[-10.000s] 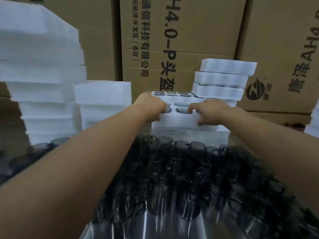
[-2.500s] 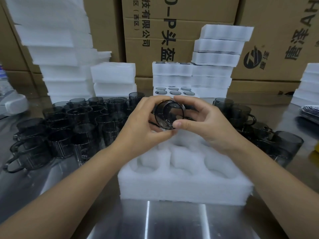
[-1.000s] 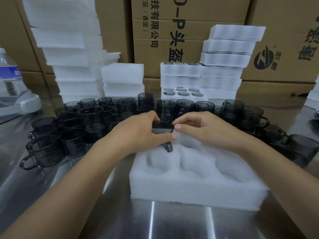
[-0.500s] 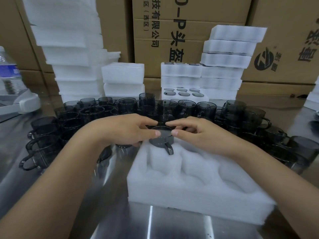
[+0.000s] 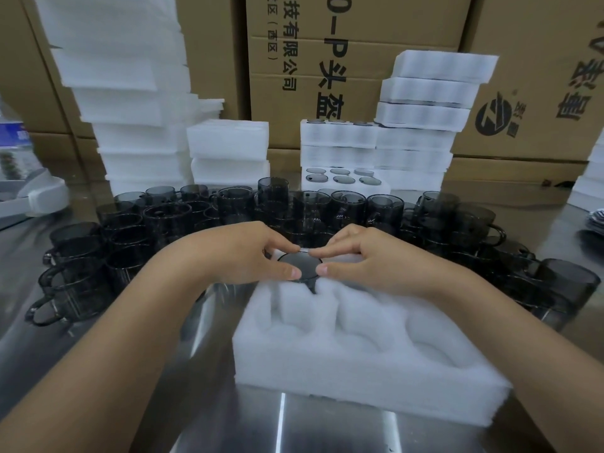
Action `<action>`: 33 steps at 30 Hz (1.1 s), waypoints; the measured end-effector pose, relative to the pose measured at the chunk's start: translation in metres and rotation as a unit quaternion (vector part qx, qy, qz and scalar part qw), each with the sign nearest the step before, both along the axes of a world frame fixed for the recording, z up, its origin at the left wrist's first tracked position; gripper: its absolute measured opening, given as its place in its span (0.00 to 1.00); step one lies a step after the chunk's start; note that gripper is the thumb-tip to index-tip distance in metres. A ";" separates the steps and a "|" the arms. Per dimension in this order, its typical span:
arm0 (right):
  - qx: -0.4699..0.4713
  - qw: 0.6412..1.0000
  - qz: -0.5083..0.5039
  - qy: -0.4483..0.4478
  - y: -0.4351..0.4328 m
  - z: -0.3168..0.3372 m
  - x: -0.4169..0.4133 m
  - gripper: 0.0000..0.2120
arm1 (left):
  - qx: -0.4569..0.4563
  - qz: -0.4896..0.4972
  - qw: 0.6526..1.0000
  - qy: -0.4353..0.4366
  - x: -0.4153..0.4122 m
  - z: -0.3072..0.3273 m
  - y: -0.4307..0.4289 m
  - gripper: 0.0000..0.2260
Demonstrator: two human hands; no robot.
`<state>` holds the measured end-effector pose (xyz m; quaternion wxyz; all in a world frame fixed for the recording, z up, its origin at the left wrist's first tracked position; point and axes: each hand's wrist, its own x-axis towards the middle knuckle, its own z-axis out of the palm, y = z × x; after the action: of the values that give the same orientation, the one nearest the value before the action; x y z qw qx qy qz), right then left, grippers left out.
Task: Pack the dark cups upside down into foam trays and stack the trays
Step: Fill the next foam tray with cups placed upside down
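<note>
Cup [image 5: 299,266]: is being held upside down, base up, in the far left pocket of the tray [image 5: 359,371]; its handle is pointing toward the person and is being tucked into the foam.
Left hand [image 5: 242,253]: is being curled round the cup's left side, with thumb and forefinger pinching the rim of the base.
Right hand [image 5: 366,259]: is being curled round the cup's right side in the same way, thumb and forefinger pinching the base; the fingertips of the two hands are nearly meeting over the cup.
Tray: is being carried by the steel surface [image 5: 98,371], close to the person; its other visible pockets are showing bare foam.
Loose cups [image 5: 170,220]: are being kept upright in a crowd on the surface, behind the tray and out to both sides.
Packed tray [image 5: 343,179]: is being seen just behind the loose cups, with round dark bases showing in its pockets.
Stacks [image 5: 124,93]: white foam trays are being piled in several columns behind the cups, the tallest at the left.
Cartons [image 5: 327,27]: are being stacked as a brown printed wall at the back.
Bottle [image 5: 13,138]: is being cut off by the left edge.
</note>
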<state>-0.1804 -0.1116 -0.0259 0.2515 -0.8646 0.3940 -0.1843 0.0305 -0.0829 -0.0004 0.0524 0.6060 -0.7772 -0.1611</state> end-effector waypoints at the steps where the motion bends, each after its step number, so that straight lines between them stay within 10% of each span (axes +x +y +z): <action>1: -0.006 1.000 0.000 0.009 0.002 0.000 -0.001 0.10 | -0.003 -0.002 1.000 0.005 0.000 -0.001 0.000 0.23; 9: -0.288 0.922 -0.224 -0.129 -0.005 0.018 -0.027 0.04 | -0.112 -0.058 0.991 0.053 -0.023 -0.017 0.005 0.30; 17: -0.191 0.944 -0.269 0.018 -0.028 0.003 -0.048 0.20 | -0.085 -0.081 0.989 0.088 -0.028 -0.025 0.000 0.22; 33: -0.267 0.923 -0.275 -0.028 -0.031 -0.004 -0.051 0.07 | -0.277 -0.058 0.955 0.093 -0.038 -0.027 0.004 0.17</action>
<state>-0.2314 -0.1427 -0.0296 -0.0382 -0.7522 0.5450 -0.3683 -0.0077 -0.0787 -0.0278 0.2808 0.5036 -0.8170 0.0015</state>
